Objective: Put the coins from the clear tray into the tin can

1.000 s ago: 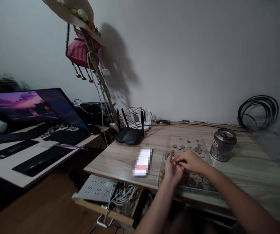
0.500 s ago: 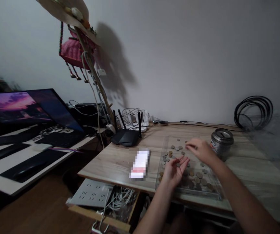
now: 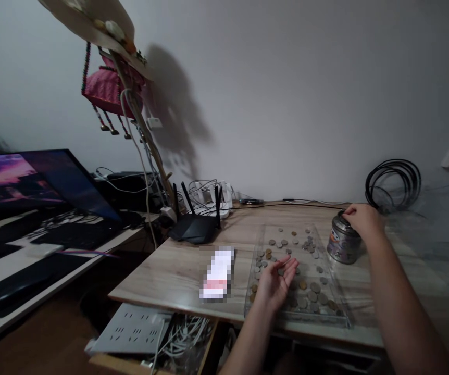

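My left hand (image 3: pixel 277 281) is palm up over a clear plastic tray (image 3: pixel 345 324), its fingers apart and loosely bent; no coin shows in the palm. Around and beneath it, silver and brass-coloured coins (image 3: pixel 315 287) lie scattered in the tray. To the right of the tray stands a round metal coin tin (image 3: pixel 341 246) with a cartoon print on its side. My right hand (image 3: pixel 365 221) is at the top of this tin, with thumb and fingertips pinched together over the lid. Whatever sits between those fingertips is too small or hidden to make out.
A lit phone (image 3: pixel 217 275), blurred out, lies left of the tray. Behind it are a black router (image 3: pixel 195 227) and white cabled devices. Coiled black cable (image 3: pixel 392 185) leans on the wall. Below the desk edge, an open drawer (image 3: pixel 204 346) holds cords and a power strip (image 3: pixel 131 330).
My right hand has moved from above the left palm, right to the tin's lid. The left hand stays palm up over the tray. The camera view has shifted slightly right.
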Available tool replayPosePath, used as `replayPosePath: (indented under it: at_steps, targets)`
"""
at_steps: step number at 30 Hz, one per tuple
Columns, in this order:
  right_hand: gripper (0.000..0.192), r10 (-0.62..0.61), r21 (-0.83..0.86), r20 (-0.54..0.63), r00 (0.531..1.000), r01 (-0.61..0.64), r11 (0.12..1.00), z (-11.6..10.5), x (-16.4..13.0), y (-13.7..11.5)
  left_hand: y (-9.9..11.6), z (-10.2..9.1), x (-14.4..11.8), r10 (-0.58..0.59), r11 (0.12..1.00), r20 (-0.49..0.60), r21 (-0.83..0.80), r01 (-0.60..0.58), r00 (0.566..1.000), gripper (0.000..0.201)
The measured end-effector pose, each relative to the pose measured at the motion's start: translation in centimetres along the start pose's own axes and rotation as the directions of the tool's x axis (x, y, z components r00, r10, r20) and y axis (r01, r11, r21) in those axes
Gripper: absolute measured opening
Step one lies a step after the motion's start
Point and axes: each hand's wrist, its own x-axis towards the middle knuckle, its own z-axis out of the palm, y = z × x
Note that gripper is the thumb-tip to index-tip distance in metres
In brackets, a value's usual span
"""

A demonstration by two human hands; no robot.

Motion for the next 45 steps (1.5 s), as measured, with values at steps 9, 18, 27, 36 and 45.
replayPosePath:
  at_steps: [9,18,27,36,45]
  targets:
    - [0.024,-0.113,-0.039,-0.063,0.992,0.111,0.993,-1.8,-1.4,-0.3,0.0,-0.2,0.0,0.005,1.000,0.015,0.002,-0.005,1.000,0.020]
    - [0.022,-0.825,0.572,0.231,0.515,0.615,0.544,1.9,-11.5,-11.1,0.1,-0.3,-0.1,0.060,0.996,0.048,-0.074,-0.056,0.997,0.033]
    - [0.024,-0.860,0.585,0.268,0.434,0.636,0.503,3.1,-13.7,-11.8,0.1,-0.3,-0.1,0.093,0.993,0.086,-0.081,-0.086,0.992,0.036]
    - [0.026,-0.199,0.141,-0.115,0.973,0.214,0.967,-2.8,-4.3,-3.3,0.1,-0.4,0.1,0.044,0.999,0.073,-0.008,-0.043,0.996,0.032]
    - [0.023,-0.119,-0.191,0.155,0.981,0.148,0.970,-2.3,0.2,0.3,-0.2,-0.5,-0.1,0.063,0.991,0.090,0.115,-0.073,0.994,0.031]
